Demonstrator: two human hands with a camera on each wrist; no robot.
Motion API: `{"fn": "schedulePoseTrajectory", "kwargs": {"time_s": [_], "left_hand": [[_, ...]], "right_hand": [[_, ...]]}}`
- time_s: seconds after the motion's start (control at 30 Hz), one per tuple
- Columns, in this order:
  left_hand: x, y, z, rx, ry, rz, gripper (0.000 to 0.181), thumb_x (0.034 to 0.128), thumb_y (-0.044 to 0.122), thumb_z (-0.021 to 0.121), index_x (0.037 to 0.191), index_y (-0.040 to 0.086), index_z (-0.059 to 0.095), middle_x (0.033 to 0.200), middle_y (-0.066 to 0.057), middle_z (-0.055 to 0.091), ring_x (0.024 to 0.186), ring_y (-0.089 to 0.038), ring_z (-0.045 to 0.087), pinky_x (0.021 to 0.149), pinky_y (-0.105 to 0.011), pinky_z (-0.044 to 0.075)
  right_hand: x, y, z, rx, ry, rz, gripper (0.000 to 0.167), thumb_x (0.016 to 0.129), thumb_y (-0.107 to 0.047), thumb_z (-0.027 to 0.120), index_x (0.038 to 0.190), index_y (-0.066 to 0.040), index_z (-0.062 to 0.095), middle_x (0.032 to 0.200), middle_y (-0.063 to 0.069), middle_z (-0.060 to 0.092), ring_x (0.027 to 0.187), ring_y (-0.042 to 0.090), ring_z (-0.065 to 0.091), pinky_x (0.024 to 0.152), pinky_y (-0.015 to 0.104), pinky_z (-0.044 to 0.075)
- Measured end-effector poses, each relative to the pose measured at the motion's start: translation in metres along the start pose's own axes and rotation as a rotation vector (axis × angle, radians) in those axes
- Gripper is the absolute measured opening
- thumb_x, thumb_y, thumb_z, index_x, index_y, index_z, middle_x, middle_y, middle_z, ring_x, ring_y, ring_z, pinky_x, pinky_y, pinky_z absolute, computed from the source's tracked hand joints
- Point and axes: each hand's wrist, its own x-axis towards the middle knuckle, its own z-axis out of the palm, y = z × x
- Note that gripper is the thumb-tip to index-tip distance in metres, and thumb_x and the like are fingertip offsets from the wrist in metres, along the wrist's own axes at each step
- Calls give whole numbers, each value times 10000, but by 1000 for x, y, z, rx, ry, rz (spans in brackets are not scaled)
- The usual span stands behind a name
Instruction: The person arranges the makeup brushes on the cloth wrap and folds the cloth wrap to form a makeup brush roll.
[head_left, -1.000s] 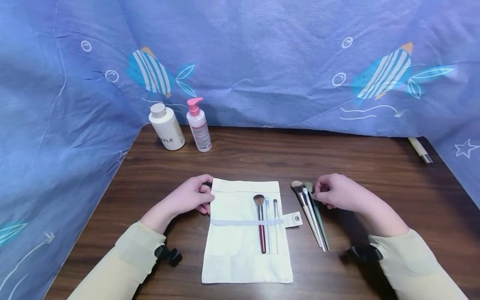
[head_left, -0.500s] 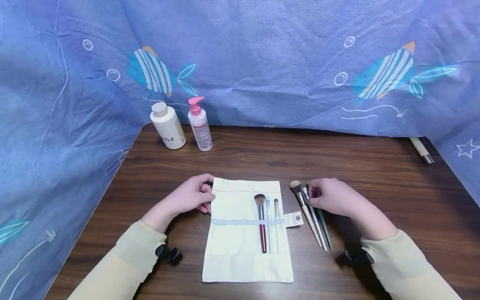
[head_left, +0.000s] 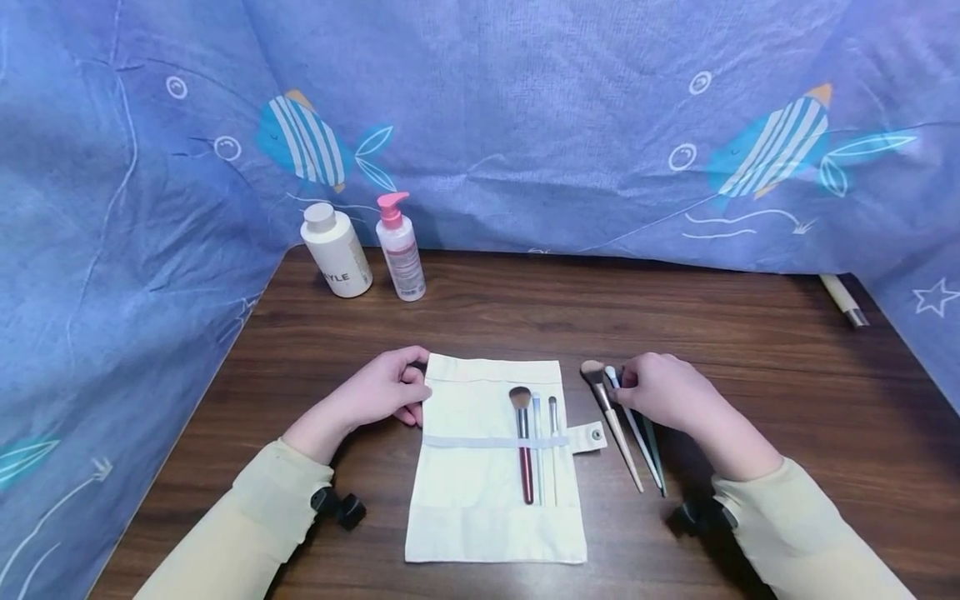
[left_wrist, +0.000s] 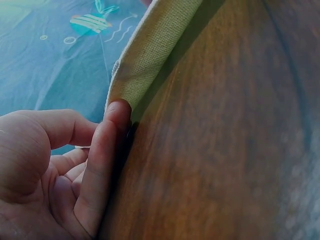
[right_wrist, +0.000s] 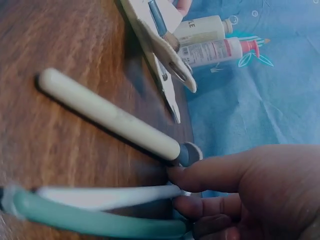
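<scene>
Blue cloth [head_left: 525,150], fish-printed, hangs behind and to the left; below it, a dark wood-grain table [head_left: 495,312]; on that, near the person, the cream roll [head_left: 468,408] lies spread out, three brushes under its grey strap [head_left: 461,442], all toward the right; left hand [head_left: 386,387] pinches the roll's left edge (the left wrist view shows that edge standing off the wood; from the head it looks flat); right hand [head_left: 667,392], right of the roll, grips the white brush [head_left: 642,443] near its head; far left, a white bottle [head_left: 337,258] and a slimmer pump bottle [head_left: 403,260], upright, contents hidden; far right corner, a pale tube [head_left: 842,298]; tan brush [head_left: 617,429] loose between roll and right hand; green brush [head_left: 657,467] beside the white one, its head covered in the head view; right wrist view shows its handle reaching the lower fingers; in the roll, left to right, red brush [head_left: 525,458], blue brush [head_left: 537,467], thin brush [head_left: 555,475]; smallest, the snap [head_left: 597,434] on the roll's right-hand tab.
</scene>
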Motion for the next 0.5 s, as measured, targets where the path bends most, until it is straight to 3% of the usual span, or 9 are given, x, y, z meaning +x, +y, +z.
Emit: {"fn": "schedulePoseTrajectory", "kwargs": {"time_s": [0.2,0.33,0.5], "left_hand": [[-2,0,-1,7,7,-1,388,977,26,628,1334,-13,482,795,-117,675,650,-264,723,614,-336,622],[-2,-1,0,14,7,-3,383,979,28,626,1333,-5,484,795,-117,674,656,-267,728,622,-341,624],[-1,2,1,16,-2,12,377,978,24,622,1327,-12,485,781,-113,673,648,-265,725,612,-346,624]], "right_hand": [[4,-3,1,3,10,26,364,866,-279,645,581,-200,434,541,-80,338,518,155,378,506,310,277],[5,-1,1,47,26,21,285,895,-299,616,666,-162,517,595,-37,442,567,175,442,538,308,324],[2,3,-4,180,59,12,220,909,-247,593,727,-124,571,616,-4,535,574,174,507,562,310,380]]}}
